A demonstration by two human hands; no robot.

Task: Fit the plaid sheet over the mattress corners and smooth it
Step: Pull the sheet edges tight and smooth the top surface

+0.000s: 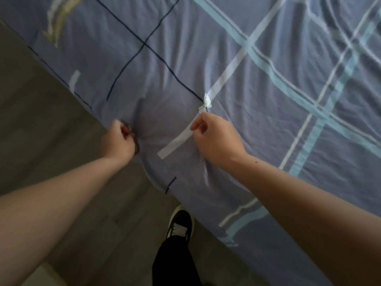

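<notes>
While your shoe (181,223) stands on floor (51,141) below both grips, keep pull low. Left hand (120,139) fisted round bunched edge of plaid sheet (268,120), seemingly at corner; draw it down and under. Right hand (215,139), just right of that grip, pinches fold of sheet top; hold tension there. Beyond both grips sheet lies spread, creases fanning outward: smooth those afterwards.

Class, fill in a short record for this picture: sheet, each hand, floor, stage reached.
sheet: plaid sheet, blue-grey with pale and dark stripes, creased, covering the bed
left hand: grips bunched fabric at the bed's edge
right hand: pinches the fabric on top, beside a white stripe
floor: grey, with one dark shoe on it
stage: creases remain; smoothing not yet done
</notes>
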